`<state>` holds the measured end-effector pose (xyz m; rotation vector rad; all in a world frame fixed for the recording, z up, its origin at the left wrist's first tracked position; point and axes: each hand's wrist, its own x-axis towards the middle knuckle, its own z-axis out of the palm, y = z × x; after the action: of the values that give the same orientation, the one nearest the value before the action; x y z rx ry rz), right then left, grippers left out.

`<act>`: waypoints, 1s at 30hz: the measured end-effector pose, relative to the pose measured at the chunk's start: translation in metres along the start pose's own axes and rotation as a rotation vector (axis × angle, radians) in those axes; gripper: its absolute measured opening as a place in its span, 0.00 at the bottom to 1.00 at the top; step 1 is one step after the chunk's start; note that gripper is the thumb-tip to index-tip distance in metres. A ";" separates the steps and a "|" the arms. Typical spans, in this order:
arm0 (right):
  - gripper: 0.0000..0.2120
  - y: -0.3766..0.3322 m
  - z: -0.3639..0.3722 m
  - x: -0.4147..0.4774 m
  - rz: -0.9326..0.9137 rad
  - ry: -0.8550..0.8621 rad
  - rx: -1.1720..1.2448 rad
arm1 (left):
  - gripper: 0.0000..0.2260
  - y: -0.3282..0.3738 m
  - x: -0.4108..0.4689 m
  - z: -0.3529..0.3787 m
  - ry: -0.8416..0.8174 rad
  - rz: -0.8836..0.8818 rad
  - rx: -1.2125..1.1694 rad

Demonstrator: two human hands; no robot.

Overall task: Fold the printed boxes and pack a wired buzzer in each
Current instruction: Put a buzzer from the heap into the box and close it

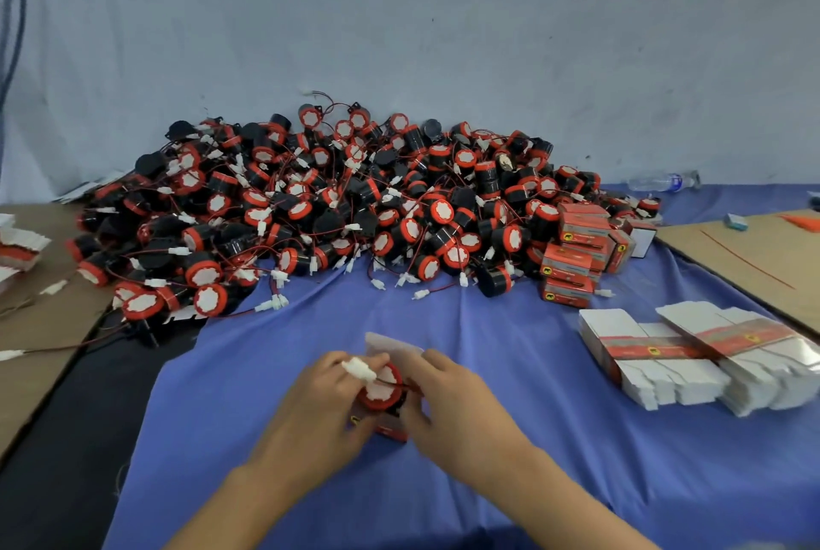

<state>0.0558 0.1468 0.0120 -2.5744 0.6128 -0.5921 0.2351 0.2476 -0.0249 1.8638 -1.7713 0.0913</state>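
Our left hand (319, 407) and right hand (448, 407) close together on one buzzer (380, 385) and its red box (390, 432), over the bench's blue cloth (443, 319). Right lie flat boxes (665, 354); beyond, the buzzer heap (333, 212), then a pale wall (399, 39).

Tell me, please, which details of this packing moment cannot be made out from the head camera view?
- Box in hand: mostly hidden by left hand and right hand; flaps unclear.
- Buzzer: body hidden in the box.
- Print on packed boxes: too small.
- Water bottle label: blurred.
- Flat box stack: cut off by left edge.
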 end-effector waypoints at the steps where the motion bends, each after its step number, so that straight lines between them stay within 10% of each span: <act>1: 0.20 0.003 0.000 0.001 -0.008 0.004 -0.081 | 0.28 0.001 -0.001 0.003 -0.014 0.018 0.028; 6: 0.11 0.005 -0.005 0.005 0.012 -0.107 -0.364 | 0.26 0.009 -0.006 0.014 -0.152 -0.023 0.156; 13: 0.03 0.008 -0.002 0.012 0.130 -0.158 -0.285 | 0.16 0.014 -0.019 0.031 0.062 0.007 0.424; 30: 0.09 -0.014 0.019 0.039 0.074 -0.251 -0.396 | 0.21 0.039 -0.019 0.033 -0.030 -0.200 0.409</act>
<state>0.1016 0.1443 0.0151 -2.9103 0.7983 -0.1237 0.1855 0.2514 -0.0473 2.3301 -1.6660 0.3755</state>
